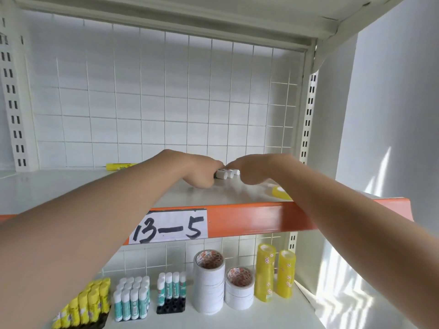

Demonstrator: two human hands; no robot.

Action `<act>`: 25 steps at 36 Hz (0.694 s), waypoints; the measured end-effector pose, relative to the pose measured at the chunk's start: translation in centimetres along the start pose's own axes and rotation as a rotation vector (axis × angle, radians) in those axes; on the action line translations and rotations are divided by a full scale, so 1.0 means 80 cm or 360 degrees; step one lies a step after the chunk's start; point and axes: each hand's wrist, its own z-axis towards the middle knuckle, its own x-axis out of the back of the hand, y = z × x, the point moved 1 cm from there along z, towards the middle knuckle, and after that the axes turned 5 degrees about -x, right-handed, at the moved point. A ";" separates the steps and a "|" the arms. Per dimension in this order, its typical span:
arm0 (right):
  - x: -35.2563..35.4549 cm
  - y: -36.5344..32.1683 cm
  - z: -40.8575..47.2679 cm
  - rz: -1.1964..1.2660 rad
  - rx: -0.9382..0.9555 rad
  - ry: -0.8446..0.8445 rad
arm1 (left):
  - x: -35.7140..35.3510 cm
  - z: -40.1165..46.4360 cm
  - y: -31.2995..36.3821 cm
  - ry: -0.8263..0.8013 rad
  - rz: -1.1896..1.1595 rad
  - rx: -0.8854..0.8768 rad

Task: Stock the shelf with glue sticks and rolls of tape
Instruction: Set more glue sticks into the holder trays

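Glue sticks (226, 173) with white caps are lying in a short row mid-shelf, well back from the orange front edge (261, 220). Both hands are reaching in over that edge: the left hand (200, 172) is curling its fingers around the row's left end, while the right hand (249, 170) is touching the right end, fingers bent; its grip is hidden. Bare shelf (59, 188) is lying open leftward. A yellow tape roll (280, 193) is sitting near the right front.
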 end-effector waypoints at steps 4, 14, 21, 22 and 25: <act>-0.002 0.003 0.002 0.0070 0.0012 -0.0002 | -0.008 0.006 -0.007 0.0018 -0.0093 -0.0029; 0.003 0.005 0.007 0.0208 -0.0015 0.0408 | -0.012 0.010 -0.007 0.0125 0.0023 -0.0005; -0.011 0.013 0.022 0.0225 0.0014 0.0336 | -0.010 0.007 -0.006 0.0065 0.0066 0.0046; -0.013 0.014 0.023 0.0210 0.0016 0.0320 | -0.011 0.007 -0.006 0.0057 0.0067 0.0054; -0.014 0.016 0.022 0.0244 0.0011 0.0317 | -0.009 0.007 -0.007 0.0144 0.0184 0.0059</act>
